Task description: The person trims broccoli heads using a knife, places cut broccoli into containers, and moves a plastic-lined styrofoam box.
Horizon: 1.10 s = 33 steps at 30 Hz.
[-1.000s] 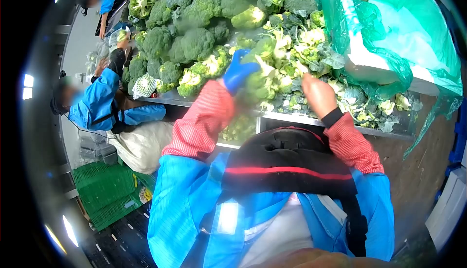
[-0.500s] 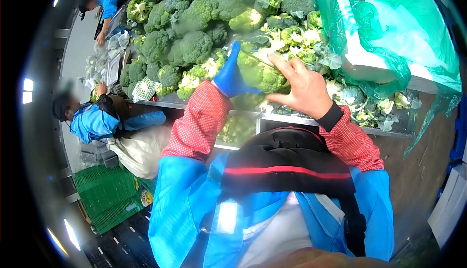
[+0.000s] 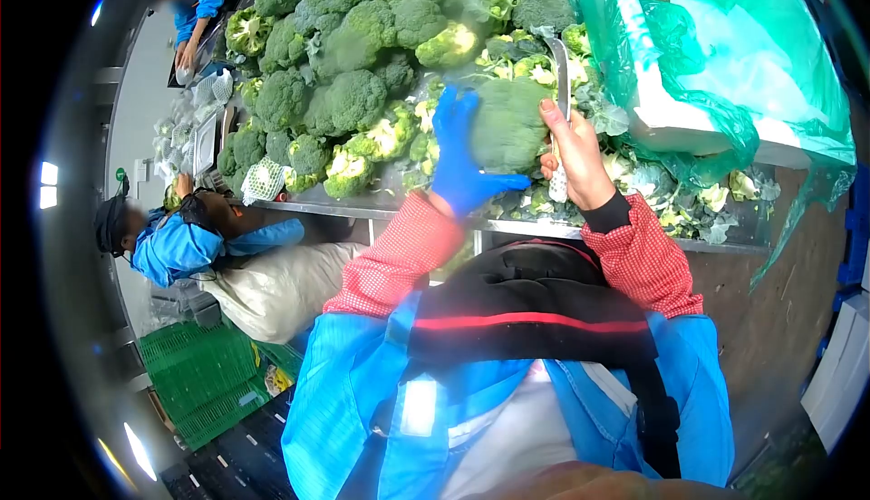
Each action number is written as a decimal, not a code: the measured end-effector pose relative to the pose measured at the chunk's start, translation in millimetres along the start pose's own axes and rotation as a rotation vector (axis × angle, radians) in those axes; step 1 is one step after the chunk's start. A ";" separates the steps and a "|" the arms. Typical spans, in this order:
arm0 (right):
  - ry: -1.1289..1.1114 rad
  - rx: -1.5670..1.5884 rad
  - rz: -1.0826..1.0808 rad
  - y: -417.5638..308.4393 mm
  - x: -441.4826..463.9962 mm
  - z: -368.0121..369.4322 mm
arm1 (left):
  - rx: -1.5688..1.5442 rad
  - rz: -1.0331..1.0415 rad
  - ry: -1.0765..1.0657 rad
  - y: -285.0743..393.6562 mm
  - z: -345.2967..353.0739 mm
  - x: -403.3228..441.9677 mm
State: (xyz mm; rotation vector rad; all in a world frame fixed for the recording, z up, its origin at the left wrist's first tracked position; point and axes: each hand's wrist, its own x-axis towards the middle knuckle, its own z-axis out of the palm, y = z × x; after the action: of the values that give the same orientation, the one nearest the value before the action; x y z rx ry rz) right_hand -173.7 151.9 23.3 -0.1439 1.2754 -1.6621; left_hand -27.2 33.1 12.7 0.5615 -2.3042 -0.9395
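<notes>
My left hand point(image 3: 465, 151), in a blue glove, has its fingers spread and thumb stretched out. Right beside its palm is a broccoli head point(image 3: 518, 126), crown upward and smeared by motion; whether the glove touches it I cannot tell. My bare right hand point(image 3: 577, 160) is closed around the pale speckled handle of a curved knife point(image 3: 563, 78), its blade pointing away from me. Cut stalks and leaves point(image 3: 666, 205) lie around and below that hand. Beyond both hands, many broccoli heads point(image 3: 349, 101) are heaped on the metal table.
On the right stands a white foam box point(image 3: 684, 119) lined with green plastic film. Two co-workers in blue, one person point(image 3: 186, 237) near and another person point(image 3: 204, 1) farther off, are at the left. Green crates point(image 3: 195, 373) lie low on the left, and the table edge point(image 3: 507, 225) runs before me.
The broccoli between my hands has turned from stalk side to crown side up. My left hand has spread open, and the knife has swung from across the broccoli to upright on its right.
</notes>
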 end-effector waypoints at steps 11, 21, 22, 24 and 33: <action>-0.036 -0.990 -0.692 -7.1 -15.0 -26.9 | -0.882 -0.627 -0.074 -10.0 -55.5 26.0; -0.105 -1.423 -0.957 -7.0 -24.0 -22.4 | -0.858 -0.634 -0.266 -20.0 -72.0 27.3; -0.116 -1.426 -0.937 -6.6 -23.3 -22.7 | -0.852 -0.634 -0.266 -15.1 -72.2 28.2; -0.139 -1.434 -0.899 -5.8 -20.7 -23.6 | -0.839 -0.633 -0.265 -9.4 -72.1 29.2; -0.010 -1.171 -0.674 9.6 -29.3 -48.8 | -0.814 -0.523 -0.194 -2.5 -86.6 38.6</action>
State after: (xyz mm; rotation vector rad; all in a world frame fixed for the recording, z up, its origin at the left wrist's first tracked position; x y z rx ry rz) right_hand -182.7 206.7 7.4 -1.3932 2.1970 -1.1683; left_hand 1.0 -32.7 75.1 0.7276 -1.6979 -2.1046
